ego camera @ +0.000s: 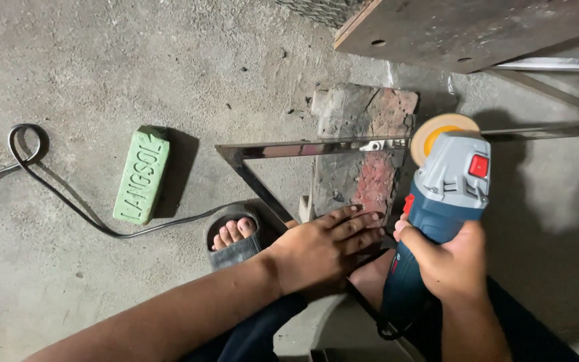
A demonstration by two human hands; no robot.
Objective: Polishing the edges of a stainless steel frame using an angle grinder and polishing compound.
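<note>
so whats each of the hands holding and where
The right hand grips the blue angle grinder around its rear body. The left hand holds nothing, lying flat on the brick.

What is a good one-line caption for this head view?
Right hand holds a blue grinder, its disc at a metal frame; left hand presses a brick.

- My left hand [326, 243] lies flat on the near edge of the brick [363, 151].
- The metal frame [289, 149] lies across that brick, one leg running down towards my sandalled foot [234, 238].
- Right of the brick, my right hand [447, 258] holds the grinder [440, 201], its disc [440, 131] at the frame's right end.
- The compound bar [142, 174] lies well left, a cable [68, 194] curving around it.
- A steel plate [470, 30] sits behind.
</note>
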